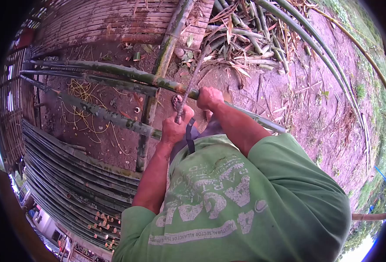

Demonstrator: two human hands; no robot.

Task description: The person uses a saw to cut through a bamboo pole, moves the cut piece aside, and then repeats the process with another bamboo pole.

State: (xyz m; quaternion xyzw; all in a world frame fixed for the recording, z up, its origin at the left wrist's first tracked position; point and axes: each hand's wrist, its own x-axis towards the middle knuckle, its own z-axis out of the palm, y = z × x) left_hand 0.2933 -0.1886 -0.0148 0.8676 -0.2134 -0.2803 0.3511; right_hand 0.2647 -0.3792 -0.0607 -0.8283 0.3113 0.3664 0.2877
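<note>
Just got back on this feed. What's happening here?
A person in a green shirt grips a bamboo pole with the right hand. The left hand holds a long, dark tool that crosses the pole in view; contact is hard to tell. A stack of poles lies to the left.

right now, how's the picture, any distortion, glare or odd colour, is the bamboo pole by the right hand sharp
Head view: wide-lens curvature, with black rounded corners; head view, lower right: glare washes out the edge; head view, middle: the dirt looks pinkish-purple, the bamboo pole reasonably sharp.
</note>
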